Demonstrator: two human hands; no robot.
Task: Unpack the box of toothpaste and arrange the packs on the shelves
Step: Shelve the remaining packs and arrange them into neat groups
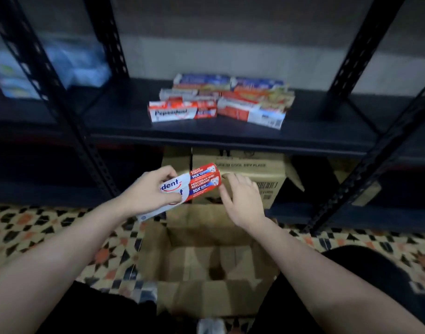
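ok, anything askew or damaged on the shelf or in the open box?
No damage visible. The red-and-white toothpaste packs on the dark metal shelf lie in a loose pile, the front right one angled, not squared up.

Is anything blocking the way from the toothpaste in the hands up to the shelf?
Nothing visible. The toothpaste pack, held by the left hand with the right hand at its end, sits below the shelf. The shelf front is open, with bare space beside the packs already there.
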